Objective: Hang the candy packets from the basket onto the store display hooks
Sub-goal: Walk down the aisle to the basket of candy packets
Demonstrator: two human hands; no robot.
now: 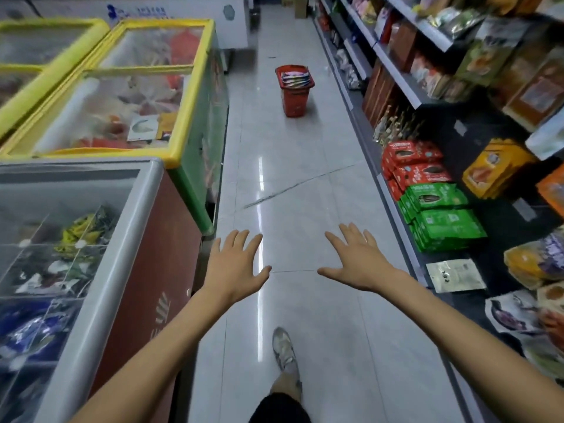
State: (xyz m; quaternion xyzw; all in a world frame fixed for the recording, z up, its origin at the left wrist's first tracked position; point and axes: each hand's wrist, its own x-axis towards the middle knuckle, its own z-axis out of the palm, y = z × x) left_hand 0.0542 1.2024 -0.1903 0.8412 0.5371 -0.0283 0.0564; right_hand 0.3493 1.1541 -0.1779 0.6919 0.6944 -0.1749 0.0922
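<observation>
Task appeared unstarted: your left grip [235,267] and right grip [357,264] were spread empty, well short of the red plastic basket [294,99], where the colourful candy packets [296,78] lay stacked.

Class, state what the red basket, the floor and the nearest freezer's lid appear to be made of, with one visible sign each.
Red basket: probably plastic; uniform colour, slotted walls. Floor: glossy glazed tile, seemingly; joint lines, light reflections. Freezer lid: clear glass or plastic; contents show through.
</observation>
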